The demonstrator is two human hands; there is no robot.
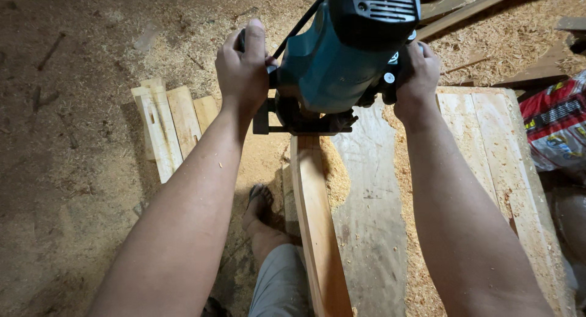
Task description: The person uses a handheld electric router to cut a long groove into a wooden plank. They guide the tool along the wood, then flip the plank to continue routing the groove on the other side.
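Sawdust and wood shavings cover the dirt floor (73,189) and much of the grey worktop (372,225), which runs from 12 o'clock toward 6 o'clock in the head view. A teal power router (342,54) with a black vented top cap stands at 12 o'clock, its black base resting on the far end of a narrow wooden strip (320,231). The strip stands on edge along the left side of the worktop and extends toward 6 o'clock.

Hand state: the left hand (243,70) is closed around the router's left handle at 11 o'clock; the right hand (416,79) is closed around the right handle at 1 o'clock. Both forearms reach in from the lower frame edge.

A stack of short pale boards (171,128) lies on the floor at 10 o'clock, well apart from the router. A loose heap of shavings (334,173) lies on the worktop just beside the strip, on its right. A wide pale plank (488,146) lies at 2 o'clock along the right side of the worktop. A crumpled sack (558,125), printed in red, white and black with yellow marks, lies at 3 o'clock just beside the plank's right edge. A bare foot in a sandal (259,201) rests on the floor at 7 o'clock, left of the strip.
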